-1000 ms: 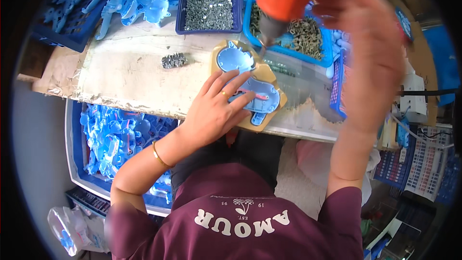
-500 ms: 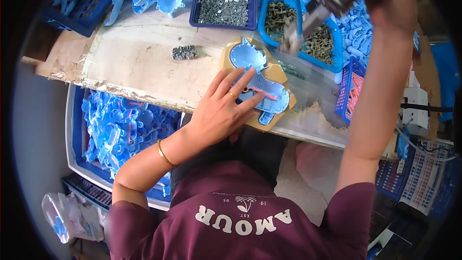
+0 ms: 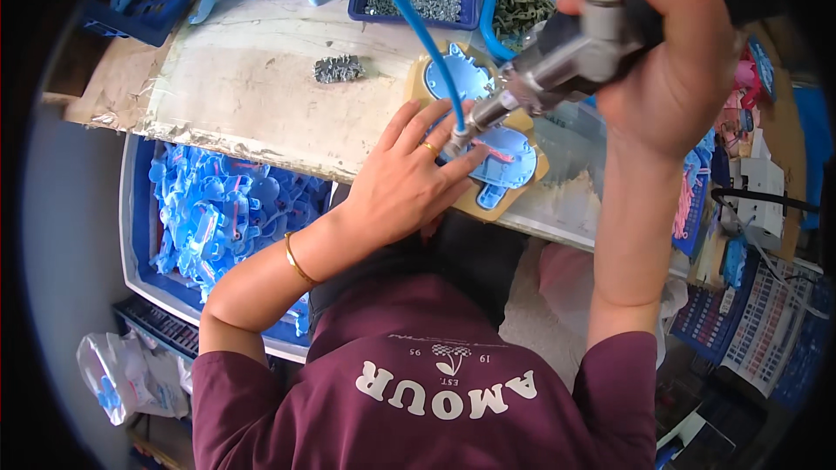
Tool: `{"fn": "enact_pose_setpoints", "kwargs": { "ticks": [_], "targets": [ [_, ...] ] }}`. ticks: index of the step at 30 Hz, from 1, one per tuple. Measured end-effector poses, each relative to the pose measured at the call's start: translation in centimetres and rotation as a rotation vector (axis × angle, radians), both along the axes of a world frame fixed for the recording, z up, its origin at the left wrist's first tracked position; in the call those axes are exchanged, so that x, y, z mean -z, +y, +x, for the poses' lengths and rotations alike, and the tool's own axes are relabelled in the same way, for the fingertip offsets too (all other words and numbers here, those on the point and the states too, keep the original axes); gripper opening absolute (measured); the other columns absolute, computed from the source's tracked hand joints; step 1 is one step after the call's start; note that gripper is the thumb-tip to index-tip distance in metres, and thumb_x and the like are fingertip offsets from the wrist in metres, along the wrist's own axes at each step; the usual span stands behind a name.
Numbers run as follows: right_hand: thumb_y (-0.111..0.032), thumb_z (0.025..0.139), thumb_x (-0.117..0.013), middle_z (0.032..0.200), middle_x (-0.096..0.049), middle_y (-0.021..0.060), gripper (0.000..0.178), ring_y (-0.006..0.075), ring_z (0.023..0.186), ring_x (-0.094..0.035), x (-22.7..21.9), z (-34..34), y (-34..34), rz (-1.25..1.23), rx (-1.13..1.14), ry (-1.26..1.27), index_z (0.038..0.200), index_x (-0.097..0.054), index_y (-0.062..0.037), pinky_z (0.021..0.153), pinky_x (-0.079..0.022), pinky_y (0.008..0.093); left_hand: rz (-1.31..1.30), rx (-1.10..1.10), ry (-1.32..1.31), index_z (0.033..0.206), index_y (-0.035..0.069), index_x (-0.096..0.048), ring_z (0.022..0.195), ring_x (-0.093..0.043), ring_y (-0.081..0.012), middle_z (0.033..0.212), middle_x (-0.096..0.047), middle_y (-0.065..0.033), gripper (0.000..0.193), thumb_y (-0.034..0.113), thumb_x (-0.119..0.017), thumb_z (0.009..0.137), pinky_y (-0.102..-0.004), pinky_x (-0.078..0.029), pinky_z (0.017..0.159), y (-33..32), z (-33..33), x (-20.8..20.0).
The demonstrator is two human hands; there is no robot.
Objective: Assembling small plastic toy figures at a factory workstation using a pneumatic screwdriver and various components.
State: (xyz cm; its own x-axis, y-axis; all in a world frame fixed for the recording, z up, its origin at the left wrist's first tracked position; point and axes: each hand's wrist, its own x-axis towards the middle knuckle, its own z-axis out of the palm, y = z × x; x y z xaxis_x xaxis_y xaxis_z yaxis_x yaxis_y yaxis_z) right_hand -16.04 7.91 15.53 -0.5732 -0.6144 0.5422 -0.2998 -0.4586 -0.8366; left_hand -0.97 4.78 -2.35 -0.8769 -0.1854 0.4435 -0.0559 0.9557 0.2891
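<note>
Far left, a crate (image 3: 139, 235) is brimming with glossy, curved blue mouldings. The left hand (image 3: 402, 170) is lying palm-down, fingers loosely spread, not visibly gripping anything. Its fingertips are reaching over a blue shell (image 3: 515, 164), which is sitting in a tan fixture (image 3: 485, 207) at the table's (image 3: 235, 96) front edge.

Half a second ago the silver tool (image 3: 557, 70) was hovering farther back; now it is slanting down to those fingertips, so tool and shell seem to be coming together, though any contact is staying hidden. At right, the right hand (image 3: 675, 61) is closing firmly around the tool's body.

As for surfaces, the pale table is showing scuffs and stains, a bristly grey metal cluster (image 3: 338, 69) is glinting, the thin, hollow shell is cradling a slim pink strip (image 3: 498, 153), and a smooth blue hose (image 3: 409, 13) is curving past the polished tool.
</note>
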Motion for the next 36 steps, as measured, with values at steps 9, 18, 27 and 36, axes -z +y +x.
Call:
{"fn": "enact_pose_setpoints", "kwargs": {
  "ticks": [9,18,27,36],
  "targets": [
    [-0.019,0.089,-0.071,0.072,-0.062,0.0057,0.039,0.0114,0.055,-0.058,-1.1,-1.4,0.8,0.007,0.035,-0.051,0.118,-0.053,0.0019,0.049,-0.045,0.0247,0.076,0.004,0.001,0.119,0.015,-0.067,0.134,-0.047,-0.037,0.135,-0.058,-0.0146,0.034,0.024,-0.073,0.086,-0.0537,-0.033,0.117,0.0,0.1,0.4],
    [-0.066,0.099,-0.051,0.089,-0.069,0.0067,0.066,0.0156,0.078,-0.067,-7.0,-16.1,2.3,0.052,-0.085,0.259,0.124,-0.061,-0.005,0.073,-0.054,0.0296,0.269,0.183,0.019,0.095,0.005,-0.065,0.119,-0.057,-0.0374,0.112,-0.065,-0.012,0.018,0.008,-0.075,0.08,-0.051,-0.044,0.103,-2.6,2.1,-5.2],
    [-0.014,0.084,-0.071,0.11,-0.072,0.0121,0.027,0.0249,0.096,-0.07,11.9,-33.2,13.2,0.992,0.463,0.7,0.111,-0.072,-0.0077,0.083,-0.056,0.0375,0.221,-0.35,-0.746,0.1,0.002,-0.07,0.095,-0.063,-0.0368,0.096,-0.069,-0.0169,0.023,0.015,-0.073,0.081,-0.046,-0.049,0.085,-8.4,18.7,-13.6],
    [-0.016,0.085,-0.072,0.105,-0.072,0.0157,0.032,0.0283,0.092,-0.073,13.8,-30.3,12.1,1.011,0.548,0.867,0.116,-0.072,-0.0067,0.081,-0.057,0.0395,0.051,-0.4,-0.615,0.135,0.005,-0.06,0.118,-0.06,-0.041,0.124,-0.067,-0.0198,0.045,0.026,-0.065,0.096,-0.0494,-0.042,0.108,-7.1,13.8,-13.1]
  ]
}}
